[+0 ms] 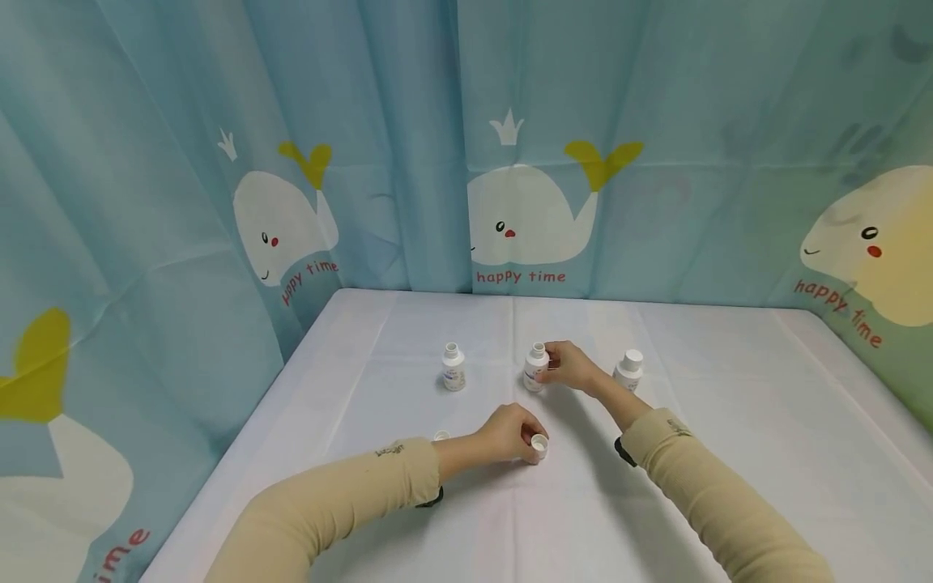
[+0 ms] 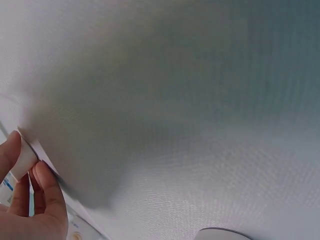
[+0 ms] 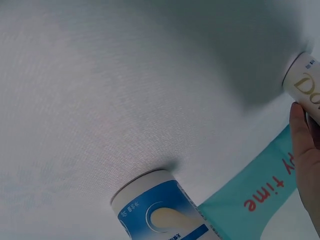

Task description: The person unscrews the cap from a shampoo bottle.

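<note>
Bottle (image 1: 534, 376), 1 of 3, right fingers (image 3: 300, 127) pinching it, left fingers (image 2: 50, 185) pinching cap (image 1: 539, 445); white tablecloth (image 1: 787, 421), blue whale-print curtain (image 1: 692, 202)

And I've got a curtained-off nook here, a little tabletop booth! Blue curtain (image 1: 411, 97) hangs along the left, sweeps across the far side of the pale table (image 1: 729, 453) and carries on at the right. White whales (image 1: 535, 214), red "happy time" lettering (image 1: 521, 277), a nursery-style print! Home, office, lab? From my end, I can't tell.
</note>
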